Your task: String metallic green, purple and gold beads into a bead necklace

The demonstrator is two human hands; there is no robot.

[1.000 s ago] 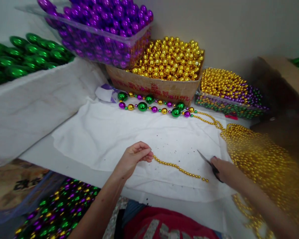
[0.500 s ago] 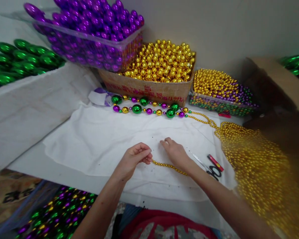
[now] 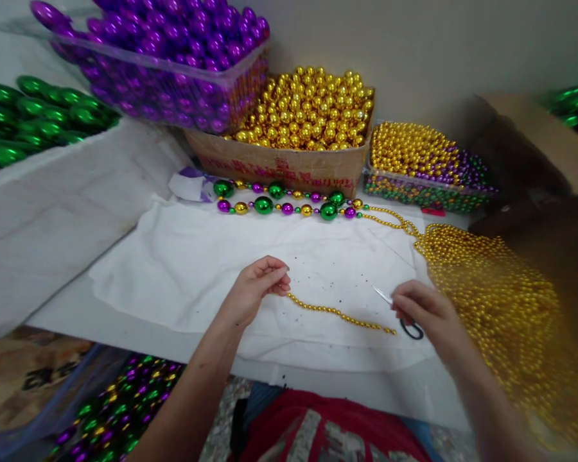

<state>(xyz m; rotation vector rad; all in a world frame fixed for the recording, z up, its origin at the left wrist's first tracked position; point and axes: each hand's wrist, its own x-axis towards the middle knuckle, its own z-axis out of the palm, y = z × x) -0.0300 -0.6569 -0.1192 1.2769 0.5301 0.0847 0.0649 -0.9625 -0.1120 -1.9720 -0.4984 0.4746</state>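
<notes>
My left hand (image 3: 264,281) is closed in a pinch on one end of a short gold bead strand (image 3: 330,310). The strand's other end lies loose on the white cloth (image 3: 173,276). At the right, my right hand (image 3: 421,305) has its fingers curled together over the scissors (image 3: 411,329). Their blades point up and left, and one black handle loop shows below the fingers. What those fingers grip is hidden beneath them. Farther back on the cloth lies a necklace (image 3: 264,205) of green, purple and gold beads with a gold bead tail.
A heap of gold bead strands (image 3: 501,308) spreads along the right. Behind stand a tub of purple beads (image 3: 231,77), a cardboard box (image 3: 279,163) of gold beads and a tub of small mixed beads (image 3: 428,183). A white-walled box (image 3: 52,205) with green beads borders the left.
My right hand has moved right, from the cloth's middle to the scissors, covering the red lighter beside them. My left hand still pinches the strand, whose loose end is now uncovered.
</notes>
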